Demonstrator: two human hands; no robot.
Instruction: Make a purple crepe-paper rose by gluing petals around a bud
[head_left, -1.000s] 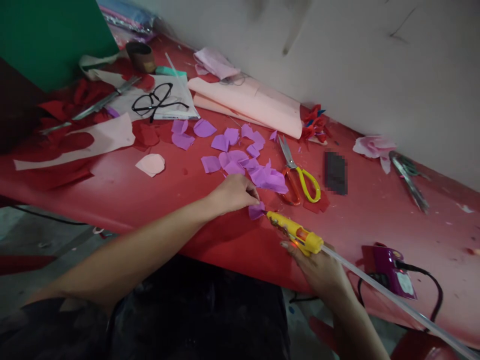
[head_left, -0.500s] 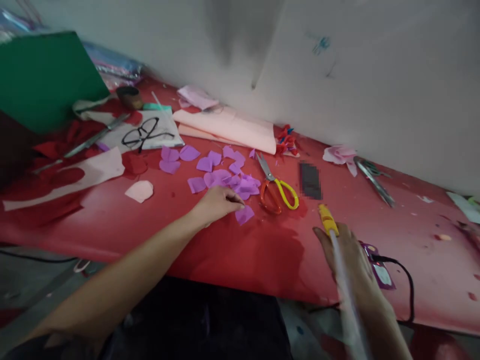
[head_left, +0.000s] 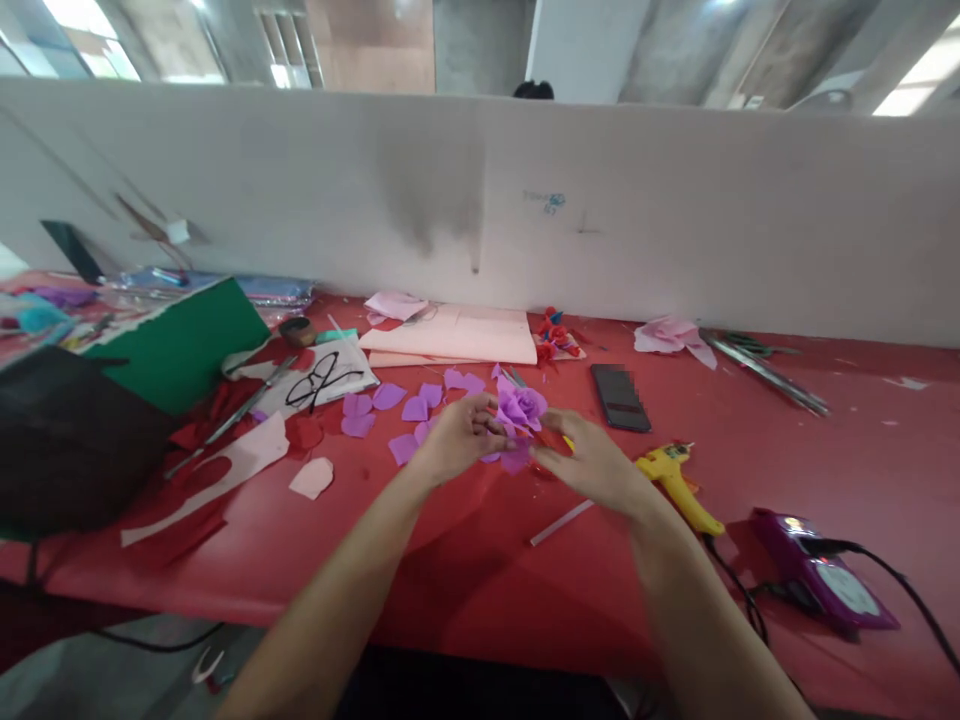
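A purple paper flower (head_left: 522, 407) stands between my two hands above the red table (head_left: 480, 560). My left hand (head_left: 455, 440) pinches it from the left, fingers closed on its lower petals. My right hand (head_left: 583, 462) closes on its base from the right. Loose purple petals (head_left: 390, 400) lie scattered just left of my hands. The yellow glue gun (head_left: 675, 477) lies on the table right of my right hand, nobody holding it. A clear glue stick (head_left: 561, 523) lies in front of my hands.
A phone (head_left: 619, 397) lies behind the glue gun. Glasses (head_left: 322, 380) rest on white paper at the left, near a green sheet (head_left: 180, 345) and red scraps. Pink folded paper (head_left: 457, 335) sits by the white partition. A purple device (head_left: 821, 570) with a cable is at the right.
My right hand has put the glue gun down on the table and come to the flower. Both hands now hold a purple flower; the view has tilted up.
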